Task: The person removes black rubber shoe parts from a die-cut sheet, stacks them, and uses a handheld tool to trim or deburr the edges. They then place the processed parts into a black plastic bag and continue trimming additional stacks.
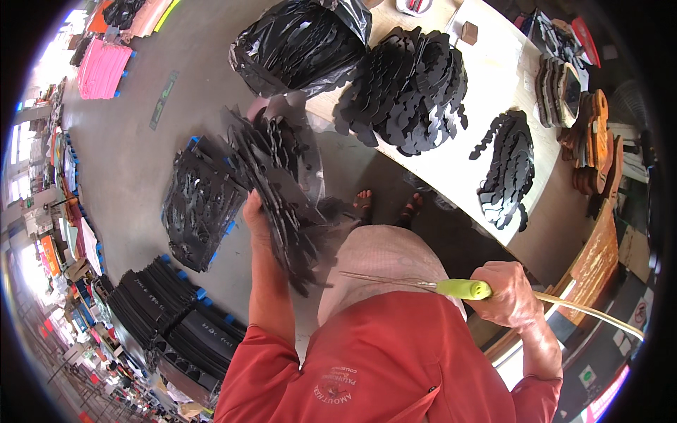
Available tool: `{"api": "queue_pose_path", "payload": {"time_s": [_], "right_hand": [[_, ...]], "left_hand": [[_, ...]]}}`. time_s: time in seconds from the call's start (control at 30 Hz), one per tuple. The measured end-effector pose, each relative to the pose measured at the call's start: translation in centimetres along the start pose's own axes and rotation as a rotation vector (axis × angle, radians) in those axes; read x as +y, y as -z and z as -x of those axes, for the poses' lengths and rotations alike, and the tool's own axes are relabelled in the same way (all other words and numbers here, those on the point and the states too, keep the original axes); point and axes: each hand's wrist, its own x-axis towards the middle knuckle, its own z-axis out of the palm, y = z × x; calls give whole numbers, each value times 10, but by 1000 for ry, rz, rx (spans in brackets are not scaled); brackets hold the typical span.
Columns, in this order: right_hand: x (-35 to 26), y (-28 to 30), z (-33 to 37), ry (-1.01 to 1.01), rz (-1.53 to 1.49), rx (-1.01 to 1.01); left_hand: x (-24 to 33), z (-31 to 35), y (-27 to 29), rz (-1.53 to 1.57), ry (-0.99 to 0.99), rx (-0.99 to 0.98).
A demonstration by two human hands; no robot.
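Observation:
My left hand (257, 217) is closed on the edge of a bundle of thin black cut-out sheets (271, 176), held upright and splayed at my left front. The lower ends of the sheets are smeared by motion. At my right front, my right hand (504, 292) is closed round an air blow gun (462, 288) with a yellow-green body. Its thin metal nozzle points left across my lap, and a pale hose (592, 308) runs off to the right from behind the hand. My left fingers are mostly hidden behind the sheets.
On the pale table (486, 77) lie a large pile of black cut pieces (412, 88) and a smaller one (509, 169). A black plastic bag (300, 49) bulges at its left corner. Stacks of black sheets (201, 204) sit left of me. Wooden shapes (596, 141) stand right.

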Motion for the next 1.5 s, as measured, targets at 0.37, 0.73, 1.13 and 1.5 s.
{"api": "queue_pose_path", "payload": {"time_s": [0.37, 0.73, 1.13, 1.5], "right_hand": [[-3, 31, -27, -146, 13, 127], [-5, 89, -44, -156, -74, -27], [-2, 132, -59, 25, 368, -198], [-60, 127, -112, -162, 419, -500]], "left_hand": [[-17, 0, 1, -56, 29, 164], [-3, 19, 5, -288, 326, -238], [5, 24, -75, -923, 748, -849], [-3, 29, -111, -1018, 520, -1107]]}}
